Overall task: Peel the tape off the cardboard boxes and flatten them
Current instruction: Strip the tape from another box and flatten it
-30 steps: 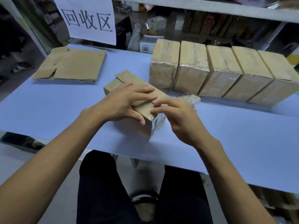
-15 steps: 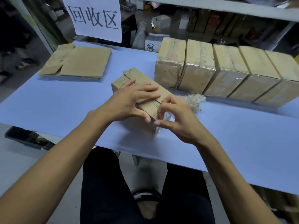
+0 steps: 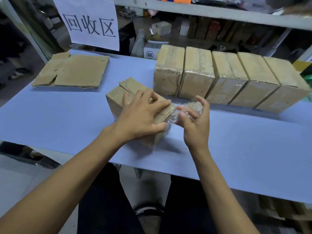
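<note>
- Cardboard, already flattened [image 3: 72, 71], lies in the upper left of the frame on the blue table [image 3: 50, 119]; its far edge runs under a hanging paper sign [image 3: 92, 22], and I cannot tell how many sheets are stacked there.
- My left hand [image 3: 141, 115] lies flat on top of the box being worked [image 3: 118, 98] at frame centre, fingers spread and fairly straight, thumb hooked down over the near right edge. It hides most of the box's top face, so I cannot see how much tape is left there.
- Clear tape [image 3: 170, 122] clings to the box's near right corner and stretches rightward; it is glossy and hard to trace against the table.
- My right hand [image 3: 195, 122], just right of the box, pinches that tape between thumb and forefinger, the other fingers loosely curled and fanned upward. A crumpled wad of tape [image 3: 194, 106] sits behind the fingers, partly hidden.
- Five taped boxes [image 3: 228, 78] stand side by side in the upper right, touching one another; the last one sits close to the frame's right edge.
</note>
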`<action>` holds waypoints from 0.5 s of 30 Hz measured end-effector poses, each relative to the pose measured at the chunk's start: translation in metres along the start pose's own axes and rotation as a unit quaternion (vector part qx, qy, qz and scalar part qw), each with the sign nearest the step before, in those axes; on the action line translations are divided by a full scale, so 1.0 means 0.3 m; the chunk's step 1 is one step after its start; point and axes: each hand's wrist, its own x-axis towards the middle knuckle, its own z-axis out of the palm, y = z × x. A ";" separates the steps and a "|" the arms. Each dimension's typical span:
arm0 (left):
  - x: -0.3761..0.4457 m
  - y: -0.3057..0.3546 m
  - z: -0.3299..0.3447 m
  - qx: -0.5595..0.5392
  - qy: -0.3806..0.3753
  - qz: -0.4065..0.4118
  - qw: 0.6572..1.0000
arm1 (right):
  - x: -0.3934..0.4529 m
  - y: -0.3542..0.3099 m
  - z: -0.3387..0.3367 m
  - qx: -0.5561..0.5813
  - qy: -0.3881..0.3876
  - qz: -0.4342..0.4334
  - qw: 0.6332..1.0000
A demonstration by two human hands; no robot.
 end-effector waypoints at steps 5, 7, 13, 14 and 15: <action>-0.006 -0.001 0.004 -0.021 0.002 -0.013 1.000 | -0.020 0.050 -0.007 -0.132 0.020 0.006 0.991; -0.007 0.000 0.003 -0.032 0.003 -0.020 0.999 | -0.029 0.048 -0.018 -0.116 -0.047 0.016 0.992; -0.008 0.001 -0.007 -0.026 -0.013 -0.013 0.999 | 0.054 0.033 -0.051 -0.155 -0.115 -0.050 0.980; -0.011 -0.003 -0.007 -0.023 -0.013 -0.005 1.000 | 0.081 0.021 -0.072 -0.117 -0.124 -0.035 0.985; -0.014 -0.008 -0.010 -0.021 -0.017 0.003 1.000 | 0.113 0.010 -0.097 -0.088 -0.134 -0.017 0.987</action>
